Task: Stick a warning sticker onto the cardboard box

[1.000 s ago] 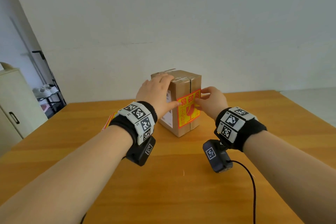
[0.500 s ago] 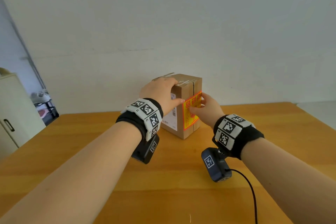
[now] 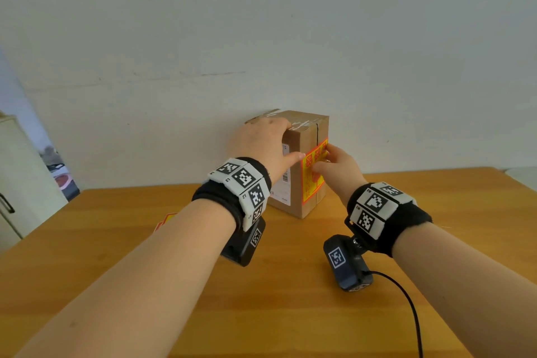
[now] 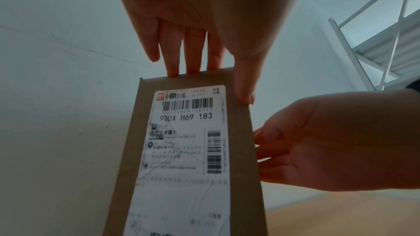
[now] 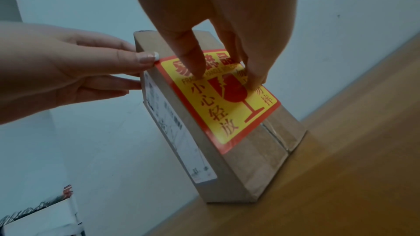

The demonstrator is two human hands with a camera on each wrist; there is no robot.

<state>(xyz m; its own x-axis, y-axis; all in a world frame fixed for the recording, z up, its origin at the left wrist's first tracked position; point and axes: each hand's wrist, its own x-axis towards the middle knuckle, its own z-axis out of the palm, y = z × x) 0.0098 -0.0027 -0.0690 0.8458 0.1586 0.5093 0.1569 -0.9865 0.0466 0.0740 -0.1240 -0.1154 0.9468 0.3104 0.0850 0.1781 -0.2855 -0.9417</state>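
A brown cardboard box [image 3: 309, 131] stands upright on the wooden table. A yellow warning sticker with a red border [image 3: 308, 189] lies on its right-facing side. My left hand [image 3: 279, 145] rests over the box top with straight fingers, and its thumb [image 5: 141, 58] touches the corner edge by the sticker's upper left corner. My right hand [image 3: 328, 160] presses straight fingers [image 5: 193, 56] onto the upper part of the sticker [image 5: 218, 110]. The sticker's lower half looks flat on the box [image 5: 256, 159]. A white shipping label [image 4: 181, 150] covers the left-facing side.
The table [image 3: 290, 299] runs up to a white wall just behind the box. A red and yellow sheet [image 3: 164, 219] peeks out behind my left forearm. A black cable [image 3: 406, 299] trails from the right wrist camera. A pale cabinet [image 3: 17, 177] stands at far left.
My right hand's fingers have shifted from the sticker's top right edge onto its face. The left hand stays on top of the box. The head view has tilted upward.
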